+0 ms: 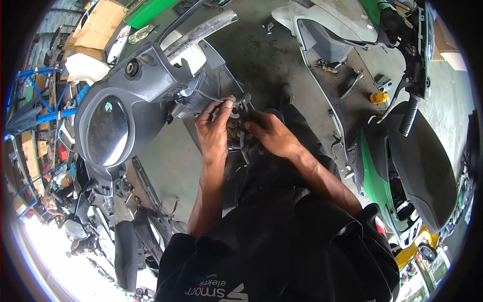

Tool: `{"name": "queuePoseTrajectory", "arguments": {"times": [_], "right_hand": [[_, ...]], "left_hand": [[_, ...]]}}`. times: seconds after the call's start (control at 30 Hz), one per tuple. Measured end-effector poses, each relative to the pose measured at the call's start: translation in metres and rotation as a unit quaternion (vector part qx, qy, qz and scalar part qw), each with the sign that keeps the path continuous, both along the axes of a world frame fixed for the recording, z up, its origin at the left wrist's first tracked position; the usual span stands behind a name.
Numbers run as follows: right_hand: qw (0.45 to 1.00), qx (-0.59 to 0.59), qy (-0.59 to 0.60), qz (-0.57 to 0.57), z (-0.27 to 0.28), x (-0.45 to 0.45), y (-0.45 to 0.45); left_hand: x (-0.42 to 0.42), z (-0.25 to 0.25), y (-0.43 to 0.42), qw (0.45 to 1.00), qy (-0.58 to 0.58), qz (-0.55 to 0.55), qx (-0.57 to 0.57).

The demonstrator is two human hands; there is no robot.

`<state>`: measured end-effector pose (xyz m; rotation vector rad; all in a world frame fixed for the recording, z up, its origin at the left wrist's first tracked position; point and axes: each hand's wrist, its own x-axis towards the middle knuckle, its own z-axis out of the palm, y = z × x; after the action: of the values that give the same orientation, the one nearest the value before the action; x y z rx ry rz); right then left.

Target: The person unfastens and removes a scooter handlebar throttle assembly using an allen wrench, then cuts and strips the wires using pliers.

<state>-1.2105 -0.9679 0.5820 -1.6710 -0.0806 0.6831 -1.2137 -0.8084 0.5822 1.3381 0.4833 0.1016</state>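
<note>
A grey scooter front panel (151,83) with an oval display (108,128) fills the left of the view. A thin grey cable (204,94) runs from its underside to my left hand (215,121), whose thumb and fingers are pinched on it. Close by on the right, my right hand (271,132) has its fingers curled near small dark parts between the hands; what they hold, if anything, is hidden. A dark rounded grip end (246,97) shows just above the gap between both hands.
To the right stands another scooter with a black seat (420,166) and a handlebar grip (409,118). A yellow bottle (379,97) sits on its floorboard. Cardboard boxes (98,25) and blue shelving (55,116) are at the left, with more scooter parts below.
</note>
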Motion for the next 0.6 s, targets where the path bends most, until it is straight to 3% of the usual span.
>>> {"name": "queuePoseTrajectory", "arguments": {"times": [0.1,0.3,0.37,0.5,0.6], "right_hand": [[0.998,0.003,0.062,0.025,0.004,0.009,0.003],[0.979,0.116,0.163,-0.034,-0.006,0.009,0.008],[0.921,0.243,0.285,-0.108,-0.012,0.005,0.01],[0.917,0.255,0.287,-0.105,-0.004,0.008,0.009],[0.941,0.231,0.21,-0.132,-0.008,0.013,0.018]], "left_hand": [[0.0,0.002,0.0,1.0,-0.001,-0.007,0.002],[0.003,0.008,-0.004,1.0,-0.026,-0.015,-0.007],[0.004,0.007,-0.007,0.999,-0.043,-0.011,-0.013],[0.007,0.011,-0.012,0.998,-0.045,-0.008,-0.037],[0.012,0.015,-0.011,0.997,0.041,-0.003,-0.061]]}}
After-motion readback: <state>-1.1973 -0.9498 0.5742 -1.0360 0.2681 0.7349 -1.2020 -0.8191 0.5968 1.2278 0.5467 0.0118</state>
